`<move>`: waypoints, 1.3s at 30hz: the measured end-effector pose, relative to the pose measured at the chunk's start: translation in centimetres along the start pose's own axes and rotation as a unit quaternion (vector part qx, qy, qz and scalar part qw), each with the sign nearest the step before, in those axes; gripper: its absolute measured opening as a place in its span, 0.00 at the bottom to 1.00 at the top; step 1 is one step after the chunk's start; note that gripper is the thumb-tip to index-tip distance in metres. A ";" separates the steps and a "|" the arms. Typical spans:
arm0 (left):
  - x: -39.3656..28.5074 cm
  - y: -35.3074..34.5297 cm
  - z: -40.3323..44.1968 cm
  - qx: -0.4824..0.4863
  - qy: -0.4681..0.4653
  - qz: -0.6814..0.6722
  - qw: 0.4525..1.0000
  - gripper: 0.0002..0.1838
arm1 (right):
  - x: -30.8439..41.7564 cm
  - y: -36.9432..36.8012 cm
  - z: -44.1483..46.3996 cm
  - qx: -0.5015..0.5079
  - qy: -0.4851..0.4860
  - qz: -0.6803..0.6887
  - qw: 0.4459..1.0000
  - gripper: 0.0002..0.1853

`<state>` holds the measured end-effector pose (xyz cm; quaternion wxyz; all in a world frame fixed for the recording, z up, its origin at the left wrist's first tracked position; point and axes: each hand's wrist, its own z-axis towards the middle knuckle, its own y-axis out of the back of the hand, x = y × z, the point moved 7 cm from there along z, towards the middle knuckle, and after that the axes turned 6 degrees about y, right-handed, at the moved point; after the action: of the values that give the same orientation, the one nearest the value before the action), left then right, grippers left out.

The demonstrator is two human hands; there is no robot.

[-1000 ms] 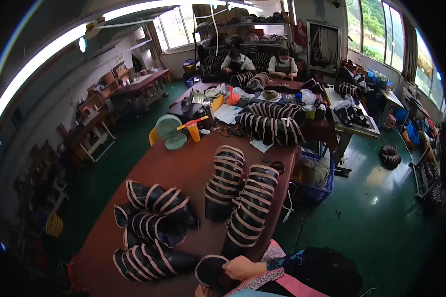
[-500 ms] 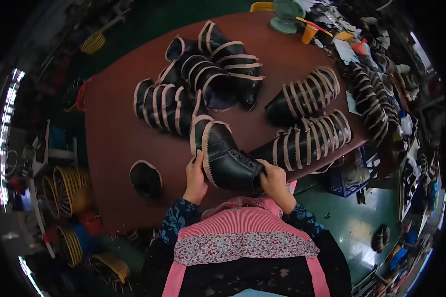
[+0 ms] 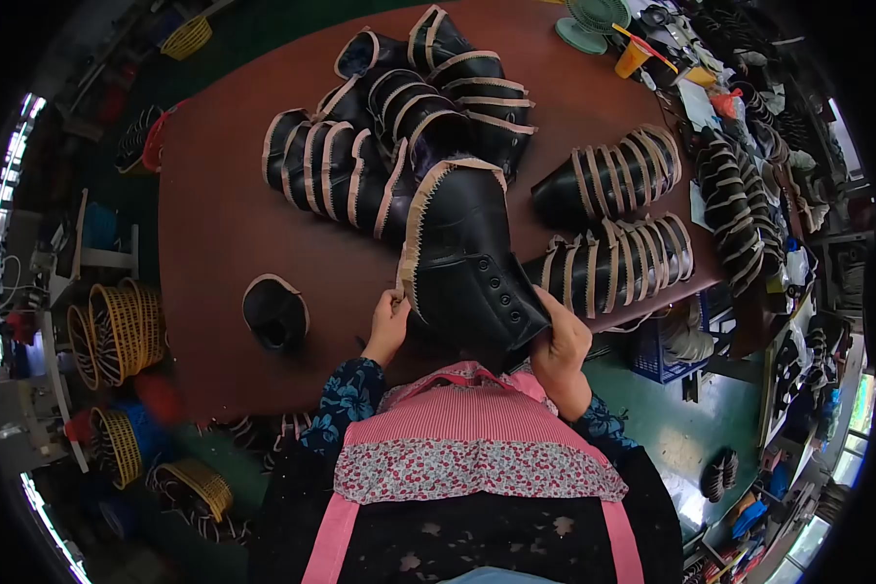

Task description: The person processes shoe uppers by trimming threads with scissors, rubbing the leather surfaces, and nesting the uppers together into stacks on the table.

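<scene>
Between my hands is a black leather shoe upper (image 3: 462, 263), with a tan zigzag-edged border and a row of eyelets. My left hand (image 3: 388, 326) pinches its tan lower-left edge. On the opposite side, my right hand (image 3: 561, 343) grips the corner by the eyelets, thumb in front. Just beyond lies a heap of nested black uppers (image 3: 326, 175) with tan edges, partly covered by the held one. A single black upper (image 3: 276, 313) stands apart on the table, left of my left hand. Past my right hand lie two stacks of nested uppers, a nearer stack (image 3: 618, 265) and a farther stack (image 3: 613, 175).
The brown table (image 3: 214, 224) has a green fan (image 3: 594, 21) and an orange cup (image 3: 633, 58) at its far right. A blue crate (image 3: 667, 350) sits below the right edge. Yellow baskets (image 3: 127, 331) stand at left. More stacked uppers (image 3: 735, 214) lie at right.
The held shoe upper has been raised closer to me and spread flatter, its top edge now wider. My right hand has turned, with its thumb along the corner. The view has shifted slightly.
</scene>
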<state>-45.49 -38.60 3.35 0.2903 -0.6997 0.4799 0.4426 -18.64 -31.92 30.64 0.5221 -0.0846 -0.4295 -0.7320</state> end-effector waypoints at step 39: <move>-13.3 -0.1 -8.1 0.204 0.139 -0.548 0.799 0.20 | 4.1 -12.3 -1.7 0.001 -0.548 0.757 0.356 0.27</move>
<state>-44.59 -39.75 18.86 0.5511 -0.8241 0.1308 -0.0005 -30.22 -34.89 25.31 0.5047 -0.7560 -0.3755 0.1810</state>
